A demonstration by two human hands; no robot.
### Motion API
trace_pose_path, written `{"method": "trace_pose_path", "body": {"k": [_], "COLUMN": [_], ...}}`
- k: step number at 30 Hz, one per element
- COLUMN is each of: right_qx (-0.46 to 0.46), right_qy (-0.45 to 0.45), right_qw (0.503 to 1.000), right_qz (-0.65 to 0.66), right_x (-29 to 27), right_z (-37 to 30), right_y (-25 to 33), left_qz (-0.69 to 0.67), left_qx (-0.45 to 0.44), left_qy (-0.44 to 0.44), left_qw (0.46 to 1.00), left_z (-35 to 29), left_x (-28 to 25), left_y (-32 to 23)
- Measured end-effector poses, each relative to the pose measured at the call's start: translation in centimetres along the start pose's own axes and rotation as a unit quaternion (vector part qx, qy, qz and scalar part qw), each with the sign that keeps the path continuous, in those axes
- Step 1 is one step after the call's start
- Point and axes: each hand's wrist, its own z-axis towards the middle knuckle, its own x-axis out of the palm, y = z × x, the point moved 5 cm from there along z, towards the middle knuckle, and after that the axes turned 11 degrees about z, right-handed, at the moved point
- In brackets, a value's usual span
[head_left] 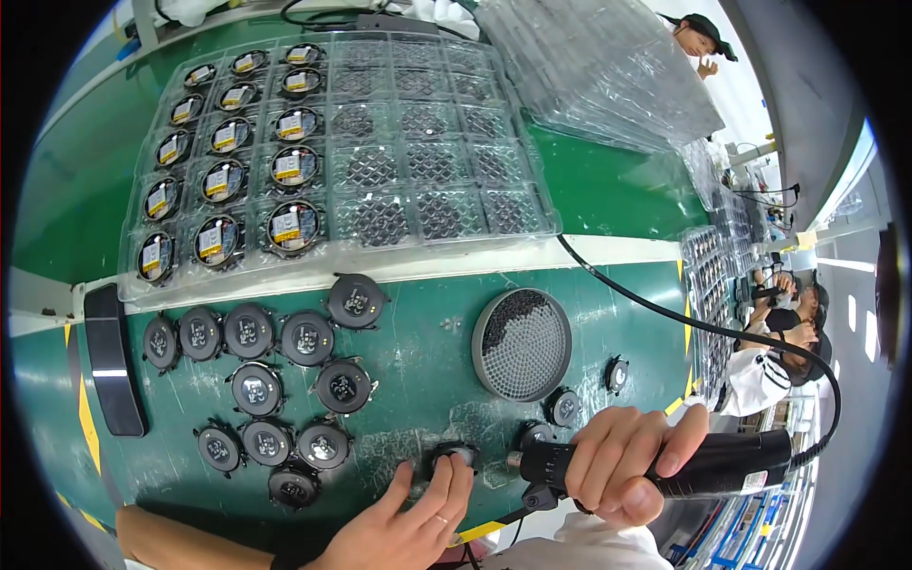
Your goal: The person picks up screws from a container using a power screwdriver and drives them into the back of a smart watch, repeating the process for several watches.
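My left hand (404, 522) rests low on the green bench. Its fingertips hold a round black watch case (452, 452), partly hidden under them. A black corded electric screwdriver (727, 465) lies almost level in my right hand (617, 465), fingers wrapped round it. Its tip points left, toward the held case but apart from it. Just beyond the tool's front end, a few black watch cases (564, 407) sit on the bench. Left of my left hand lie several more round black watch back covers (256, 388), with pale markings facing up.
A round grey dish (562, 328) holds small dark pieces over a dimpled base. Behind stands a clear compartment tray (446, 245), its left columns filled with watch bodies. A long black object (114, 366) lies at left. The tool's cable (665, 312) arcs right; co-workers (779, 351) sit there.
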Motion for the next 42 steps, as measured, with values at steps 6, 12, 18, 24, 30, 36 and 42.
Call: {"method": "trace_pose_path", "body": {"k": [6,12,18,24,30,36,42], "right_qx": [0.066,-0.087,-0.079,0.032,0.032,0.034,0.015], "right_qy": [0.025,0.038,0.059,0.089,0.058,0.078,0.071], "right_qw": [0.997,0.995,0.995,0.995,0.997,0.996,0.997], "right_qz": [-0.022,-0.018,-0.019,-0.036,-0.029,-0.025,-0.007], "right_x": [0.2,1.2,2.2,2.7,2.1,2.4,2.0], "right_z": [1.0,0.5,0.3,0.1,-0.1,0.3,-0.2], "right_y": [-0.9,-2.0,-2.8,-4.0,-3.6,-4.1,-4.3], "left_qz": [-0.154,-0.171,-0.170,-0.190,-0.179,-0.420,-0.140], "left_qx": [0.057,0.107,0.119,0.154,0.158,0.037,0.099], "left_qy": [0.005,0.010,0.002,0.020,0.017,0.014,0.050], "left_qw": [0.986,0.979,0.978,0.969,0.971,0.907,0.984], "left_z": [1.1,0.5,-0.1,0.2,0.5,0.1,0.2], "left_x": [0.0,0.3,1.9,2.3,2.9,3.0,3.3], "left_y": [1.4,0.6,-1.1,-1.7,-1.8,-0.6,-0.9]}}
